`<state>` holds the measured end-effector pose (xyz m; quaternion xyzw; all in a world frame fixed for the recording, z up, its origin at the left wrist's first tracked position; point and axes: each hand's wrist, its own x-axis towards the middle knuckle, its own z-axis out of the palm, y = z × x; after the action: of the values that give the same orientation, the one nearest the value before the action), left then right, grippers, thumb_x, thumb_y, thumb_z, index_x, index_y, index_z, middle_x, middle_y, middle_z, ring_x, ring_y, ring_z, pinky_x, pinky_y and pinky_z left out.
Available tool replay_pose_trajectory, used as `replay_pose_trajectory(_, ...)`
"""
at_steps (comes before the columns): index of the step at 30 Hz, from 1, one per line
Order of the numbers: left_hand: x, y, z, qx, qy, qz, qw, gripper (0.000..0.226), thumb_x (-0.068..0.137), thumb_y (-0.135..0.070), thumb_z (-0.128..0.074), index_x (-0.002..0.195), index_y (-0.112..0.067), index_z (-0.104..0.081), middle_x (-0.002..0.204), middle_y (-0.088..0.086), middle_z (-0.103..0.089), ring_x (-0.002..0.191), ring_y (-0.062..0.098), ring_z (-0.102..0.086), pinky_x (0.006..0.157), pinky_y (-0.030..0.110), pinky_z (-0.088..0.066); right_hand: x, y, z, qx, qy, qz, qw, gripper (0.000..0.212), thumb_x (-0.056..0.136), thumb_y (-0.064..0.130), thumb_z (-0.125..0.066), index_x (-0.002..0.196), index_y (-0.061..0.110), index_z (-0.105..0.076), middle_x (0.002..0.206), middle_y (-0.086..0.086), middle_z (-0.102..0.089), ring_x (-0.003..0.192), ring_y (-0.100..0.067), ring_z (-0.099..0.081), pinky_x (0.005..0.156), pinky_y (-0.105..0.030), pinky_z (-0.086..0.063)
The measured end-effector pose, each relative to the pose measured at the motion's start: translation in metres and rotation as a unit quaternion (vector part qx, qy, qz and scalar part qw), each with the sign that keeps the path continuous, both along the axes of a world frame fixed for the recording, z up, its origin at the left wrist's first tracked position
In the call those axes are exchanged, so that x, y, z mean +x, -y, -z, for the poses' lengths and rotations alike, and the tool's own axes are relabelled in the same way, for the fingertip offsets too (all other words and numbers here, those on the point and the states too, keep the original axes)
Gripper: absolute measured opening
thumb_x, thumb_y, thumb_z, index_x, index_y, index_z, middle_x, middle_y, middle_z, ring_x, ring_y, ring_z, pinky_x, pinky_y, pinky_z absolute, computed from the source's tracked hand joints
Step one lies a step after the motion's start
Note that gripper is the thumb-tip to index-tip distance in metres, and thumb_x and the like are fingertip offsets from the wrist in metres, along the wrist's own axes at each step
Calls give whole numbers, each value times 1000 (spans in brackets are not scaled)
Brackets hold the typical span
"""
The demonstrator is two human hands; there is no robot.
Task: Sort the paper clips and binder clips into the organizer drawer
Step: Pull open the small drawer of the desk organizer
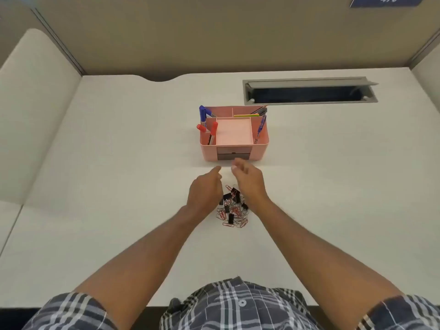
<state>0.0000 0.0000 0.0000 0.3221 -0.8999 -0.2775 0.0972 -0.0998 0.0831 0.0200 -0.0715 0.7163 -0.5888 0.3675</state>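
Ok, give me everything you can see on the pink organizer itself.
The pink organizer looks like matte plastic, a rounded box standing upright on the white desk, just beyond both hands. Its top is split into compartments: a shallow square tray in the middle looks empty, and the slots around it hold pens and markers. Two dark drawers sit stacked in its front face, both shut. Neither hand touches it.

White desk (119, 177) carries pink organizer (234, 152) and clip pile (233, 209).
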Motion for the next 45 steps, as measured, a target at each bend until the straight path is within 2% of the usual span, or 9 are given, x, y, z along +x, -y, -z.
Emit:
replay_pose_trajectory(4, -5, -1, -5, 85, -64, -113, 988, 32, 98, -17, -42, 123, -13, -62, 94, 4, -74, 89, 20, -68, 82, 35, -53, -12, 26, 2, -128, 233, 134, 955, 39, 90, -1, -56, 128, 7, -55, 126, -7, -60, 116, -18, -56, 101, -35, -45)
replay_pose_trajectory(10, -10, 5, -2, 138, -105, -169, 970, 30, 96, -15, -44, 117, -15, -65, 92, 1, -73, 85, 16, -66, 78, 32, -53, -11, 40, 3, -214, 375, 205, 878, 39, 87, -9, -49, 122, 9, -51, 107, -5, -58, 91, -17, -56, 88, -37, -48)
replay_pose_trajectory(18, -19, 9, 2, 246, -129, -198, 940, 28, 97, -38, -45, 111, -23, -63, 97, -6, -70, 89, 13, -69, 84, 41, -57, 0, 32, 8, -209, 372, 215, 878, 42, 87, -5, -53, 126, 9, -57, 110, -7, -57, 86, -17, -55, 77, -31, -51)
replay_pose_trajectory(23, -25, 9, 0, 407, -169, -258, 860, 43, 96, -47, -51, 122, -14, -61, 99, 0, -69, 89, 14, -70, 86, 37, -59, 12, 15, 9, -206, 379, 217, 875, 43, 87, -3, -56, 128, 9, -57, 111, -10, -58, 87, -18, -60, 83, -31, -53)
replay_pose_trajectory(28, -21, 5, 2, 412, -205, -270, 846, 32, 92, -30, -59, 118, -13, -63, 99, 3, -72, 84, 14, -72, 86, 37, -59, 20, 6, 9, -217, 390, 227, 865, 39, 86, -6, -55, 122, 6, -61, 102, -11, -59, 79, -18, -61, 78, -30, -55)
replay_pose_trajectory(34, -18, 2, 3, 401, -217, -268, 849, 23, 93, -30, -59, 107, -14, -68, 94, 4, -72, 83, 14, -71, 84, 36, -60, 18, 3, 4, -212, 390, 223, 868, 26, 87, -5, -56, 110, 4, -64, 91, -10, -60, 80, -19, -60, 81, -30, -55)
replay_pose_trajectory(39, -15, 5, 3, 380, -195, -264, 865, 22, 96, -30, -52, 100, -15, -67, 90, 1, -72, 82, 14, -71, 83, 36, -58, 11, -6, 2, -132, 313, 214, 916, 26, 90, -7, -56, 116, -4, -60, 91, -13, -61, 75, -18, -60, 79, -26, -56)
replay_pose_trajectory(42, -3, 8, 7, 301, -145, -247, 910, 19, 96, -26, -52, 106, -19, -66, 97, -2, -70, 90, 15, -67, 83, 32, -53, -4, -30, 7, 2, 138, 157, 978, 22, 91, 1, -57, 110, 9, -65, 84, -5, -65, 71, -15, -60, 82, -32, -52)
replay_pose_trajectory(45, 8, 8, 17, 190, -66, -162, 966, 23, 96, -19, -54, 114, -15, -66, 105, -1, -68, 93, 13, -61, 81, 23, -42, -21, -53, 18, 142, -87, 57, 984, 21, 92, 13, -57, 109, 16, -68, 93, 1, -68, 86, -19, -65, 89, -35, -54)
